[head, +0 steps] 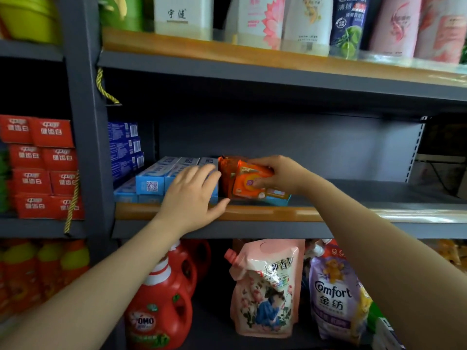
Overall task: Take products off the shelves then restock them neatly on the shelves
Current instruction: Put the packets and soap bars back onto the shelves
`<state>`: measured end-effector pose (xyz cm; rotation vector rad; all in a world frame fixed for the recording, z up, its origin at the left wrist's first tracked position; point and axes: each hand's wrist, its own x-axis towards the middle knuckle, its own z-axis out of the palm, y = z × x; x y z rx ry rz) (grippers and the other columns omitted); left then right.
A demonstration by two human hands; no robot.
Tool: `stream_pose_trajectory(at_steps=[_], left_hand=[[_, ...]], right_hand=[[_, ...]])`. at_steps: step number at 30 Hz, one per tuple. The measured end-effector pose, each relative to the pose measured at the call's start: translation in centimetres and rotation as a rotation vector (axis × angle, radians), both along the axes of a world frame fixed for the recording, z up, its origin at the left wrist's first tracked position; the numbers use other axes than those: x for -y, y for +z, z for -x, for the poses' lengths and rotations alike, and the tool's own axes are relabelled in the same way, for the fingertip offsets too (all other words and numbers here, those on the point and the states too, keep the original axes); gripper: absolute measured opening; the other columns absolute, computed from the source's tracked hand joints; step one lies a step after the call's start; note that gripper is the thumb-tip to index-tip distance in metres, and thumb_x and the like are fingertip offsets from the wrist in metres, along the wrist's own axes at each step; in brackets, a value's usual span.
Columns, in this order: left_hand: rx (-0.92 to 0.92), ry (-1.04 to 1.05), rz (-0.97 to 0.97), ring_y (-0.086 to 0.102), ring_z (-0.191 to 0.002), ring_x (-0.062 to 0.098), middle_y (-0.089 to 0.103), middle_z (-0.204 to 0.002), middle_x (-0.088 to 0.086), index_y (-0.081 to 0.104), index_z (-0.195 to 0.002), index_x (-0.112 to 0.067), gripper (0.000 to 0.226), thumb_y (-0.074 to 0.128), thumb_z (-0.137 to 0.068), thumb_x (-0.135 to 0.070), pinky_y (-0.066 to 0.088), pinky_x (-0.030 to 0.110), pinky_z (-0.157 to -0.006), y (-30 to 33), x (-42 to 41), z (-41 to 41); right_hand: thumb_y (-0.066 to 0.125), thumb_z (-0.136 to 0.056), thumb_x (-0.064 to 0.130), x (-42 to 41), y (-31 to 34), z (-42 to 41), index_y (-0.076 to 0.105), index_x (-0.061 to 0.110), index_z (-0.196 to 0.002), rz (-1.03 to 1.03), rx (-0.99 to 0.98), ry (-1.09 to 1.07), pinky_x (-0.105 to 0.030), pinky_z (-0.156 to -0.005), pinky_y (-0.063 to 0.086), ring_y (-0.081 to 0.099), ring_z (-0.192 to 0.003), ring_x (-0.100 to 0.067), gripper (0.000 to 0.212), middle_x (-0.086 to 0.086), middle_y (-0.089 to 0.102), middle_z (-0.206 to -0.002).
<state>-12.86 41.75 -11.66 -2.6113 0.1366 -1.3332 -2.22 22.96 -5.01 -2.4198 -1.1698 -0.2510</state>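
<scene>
On the middle shelf (252, 213), my right hand (280, 174) grips an orange soap packet (250, 181) by its right end, thumb below and fingers over the top. The packet stands tilted against other orange packets (226, 173) behind it, above a small light-blue box (278, 198). My left hand (194, 195) rests with straight, spread fingers on the stack of light-blue toothpaste boxes (156, 178), just left of the orange packets. Its thumb reaches toward the shelf's wooden front edge.
Dark blue boxes (125, 147) are stacked at the shelf's back left. The shelf's right part (379, 193) is bare grey. Shampoo bottles (303, 21) stand above; red detergent jugs (161, 299) and refill pouches (267, 286) below. Red boxes (43, 168) fill the left bay.
</scene>
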Motion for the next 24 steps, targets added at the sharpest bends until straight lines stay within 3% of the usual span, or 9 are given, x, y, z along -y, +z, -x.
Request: stream_pose_trajectory(at_steps=[7,10,13,17,21,24], left_hand=[[0.016,-0.017,0.033,0.061,-0.100,0.030,0.066,-0.106,0.011,0.062,-0.110,-0.002,0.056,0.044,-0.079,-0.045,0.048,0.039,-0.088,-0.4,-0.2,-0.2],[0.034,-0.045,0.030,0.061,-0.100,0.029,0.066,-0.106,0.010,0.063,-0.111,-0.002,0.054,0.045,-0.079,-0.042,0.049,0.038,-0.088,-0.5,-0.3,-0.2],[0.050,-0.060,0.026,0.061,-0.100,0.028,0.067,-0.105,0.009,0.064,-0.110,-0.003,0.054,0.045,-0.079,-0.042,0.049,0.037,-0.087,-0.6,-0.4,-0.3],[0.057,-0.086,0.024,0.061,-0.099,0.027,0.066,-0.104,0.009,0.064,-0.109,-0.003,0.051,0.046,-0.080,-0.041,0.048,0.037,-0.087,-0.7,-0.5,-0.4],[0.060,-0.100,0.020,0.060,-0.100,0.027,0.066,-0.104,0.009,0.063,-0.110,-0.004,0.051,0.044,-0.081,-0.041,0.048,0.037,-0.087,-0.7,-0.5,-0.3],[0.080,-0.118,0.007,0.060,-0.099,0.026,0.066,-0.104,0.009,0.062,-0.110,-0.004,0.050,0.044,-0.080,-0.040,0.048,0.036,-0.086,-0.7,-0.5,-0.2]], right_hand=[[0.053,-0.087,0.051,-1.7,-1.2,-0.4,0.040,0.045,-0.135,0.181,0.338,-0.071,-0.037,-0.103,0.024,0.029,-0.122,-0.022,0.050,0.003,0.035,-0.138],[0.048,-0.089,0.051,-1.3,-2.1,-0.7,0.038,0.039,-0.138,0.064,0.345,-0.058,-0.039,-0.106,0.026,0.030,-0.127,-0.022,0.052,0.002,0.037,-0.141],[0.052,-0.088,0.050,-0.1,-3.0,-1.2,0.040,0.024,-0.138,-0.358,0.067,-0.189,-0.041,-0.100,0.042,0.046,-0.121,-0.023,0.057,-0.003,0.046,-0.134],[0.045,-0.093,0.047,-0.5,-2.6,-2.2,0.036,0.008,-0.139,-0.492,-0.460,-0.282,-0.038,-0.094,0.048,0.059,-0.107,-0.023,0.061,-0.007,0.054,-0.130],[0.042,-0.099,0.031,-1.9,-1.9,-2.2,0.049,0.004,-0.121,-0.545,-0.584,-0.359,-0.032,-0.066,0.053,0.064,-0.075,-0.019,0.036,-0.011,0.065,-0.099],[0.041,-0.100,0.025,-1.7,-1.8,-1.9,0.054,0.004,-0.114,-0.577,-0.635,-0.348,-0.036,-0.075,0.055,0.064,-0.077,-0.021,0.028,-0.012,0.066,-0.095]])
